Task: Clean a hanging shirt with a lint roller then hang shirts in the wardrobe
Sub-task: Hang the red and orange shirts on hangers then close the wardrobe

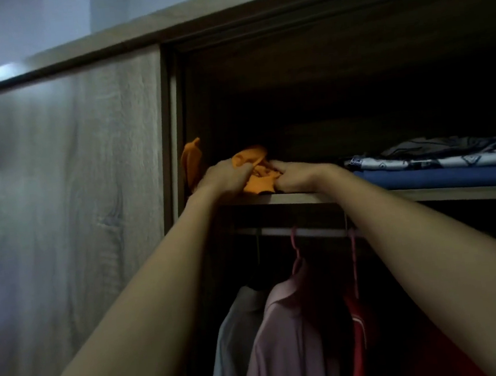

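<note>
Both my arms reach up to the wardrobe's upper shelf [272, 199]. My left hand [227, 177] and my right hand [295, 177] are both closed on a bunched orange garment [257, 168] that lies at the shelf's left end. Part of the orange cloth [192, 163] sticks up against the left wall of the wardrobe. Below the shelf a rail [305, 233] carries a pale blue shirt [231, 347], a pink shirt [288, 335] on a pink hanger [296, 253], and a red garment [363, 343]. No lint roller is in view.
Folded clothes [438, 166], blue under a patterned grey one, are stacked on the shelf to the right. A closed wood-grain sliding door [69, 205] fills the left. The inside of the wardrobe is dark.
</note>
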The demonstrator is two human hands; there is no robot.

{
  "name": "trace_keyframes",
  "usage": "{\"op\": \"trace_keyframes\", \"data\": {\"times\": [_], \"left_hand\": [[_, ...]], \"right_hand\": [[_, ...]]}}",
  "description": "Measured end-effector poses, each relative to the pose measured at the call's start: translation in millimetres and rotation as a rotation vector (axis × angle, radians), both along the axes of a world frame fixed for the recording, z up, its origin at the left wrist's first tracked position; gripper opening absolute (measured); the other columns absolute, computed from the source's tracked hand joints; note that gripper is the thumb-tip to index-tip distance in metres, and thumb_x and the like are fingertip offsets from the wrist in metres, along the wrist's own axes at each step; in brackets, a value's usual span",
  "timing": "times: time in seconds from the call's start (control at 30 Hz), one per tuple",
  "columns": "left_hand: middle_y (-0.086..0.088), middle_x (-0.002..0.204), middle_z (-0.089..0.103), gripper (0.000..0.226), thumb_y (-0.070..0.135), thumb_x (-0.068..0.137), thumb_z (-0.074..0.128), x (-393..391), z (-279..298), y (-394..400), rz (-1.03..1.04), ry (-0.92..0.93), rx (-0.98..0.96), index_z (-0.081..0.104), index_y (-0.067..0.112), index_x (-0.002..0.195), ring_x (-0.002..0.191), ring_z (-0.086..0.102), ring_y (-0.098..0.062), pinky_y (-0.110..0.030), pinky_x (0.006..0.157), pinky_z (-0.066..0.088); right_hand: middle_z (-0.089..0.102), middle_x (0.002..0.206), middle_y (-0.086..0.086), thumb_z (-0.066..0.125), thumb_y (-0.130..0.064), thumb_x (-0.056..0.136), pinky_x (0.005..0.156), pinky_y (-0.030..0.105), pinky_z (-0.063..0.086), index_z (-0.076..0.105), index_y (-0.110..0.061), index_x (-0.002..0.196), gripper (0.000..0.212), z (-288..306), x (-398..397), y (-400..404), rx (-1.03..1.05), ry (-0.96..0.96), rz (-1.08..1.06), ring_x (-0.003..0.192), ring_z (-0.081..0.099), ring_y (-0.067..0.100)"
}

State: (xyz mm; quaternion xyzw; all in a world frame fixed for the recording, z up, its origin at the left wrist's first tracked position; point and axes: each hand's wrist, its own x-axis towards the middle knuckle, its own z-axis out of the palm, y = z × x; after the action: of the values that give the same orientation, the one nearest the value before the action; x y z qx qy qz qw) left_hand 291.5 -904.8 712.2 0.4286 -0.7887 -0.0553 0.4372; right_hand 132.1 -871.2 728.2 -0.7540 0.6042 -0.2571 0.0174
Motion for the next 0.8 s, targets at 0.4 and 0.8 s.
{"op": "trace_keyframes", "data": {"times": [0.4,0.8], "left_hand": [[0.008,0.056,0.047,0.034,0.039,0.089,0.036,17,-36,41,-0.347,0.355,-0.258,0.043,0.026,0.058,0.056,0.046,-0.011,-0.035,0.065,0.037],[0.020,0.077,0.057,0.019,0.032,0.088,0.043,42,-118,121,-0.601,0.124,0.031,0.058,0.030,0.101,0.071,0.053,0.003,-0.017,0.069,0.042]], "right_hand": [[0.064,0.100,0.007,0.065,-0.024,0.082,0.084,0.036,0.048,0.062,-0.020,0.101,0.019,-11,-13,45,-0.013,-0.096,0.233,0.089,0.062,0.021],[0.058,0.114,-0.017,0.073,-0.042,0.076,0.086,0.031,0.052,0.039,-0.041,0.118,0.055,-154,-15,149,-0.136,-0.408,0.277,0.099,0.061,-0.001]]}}
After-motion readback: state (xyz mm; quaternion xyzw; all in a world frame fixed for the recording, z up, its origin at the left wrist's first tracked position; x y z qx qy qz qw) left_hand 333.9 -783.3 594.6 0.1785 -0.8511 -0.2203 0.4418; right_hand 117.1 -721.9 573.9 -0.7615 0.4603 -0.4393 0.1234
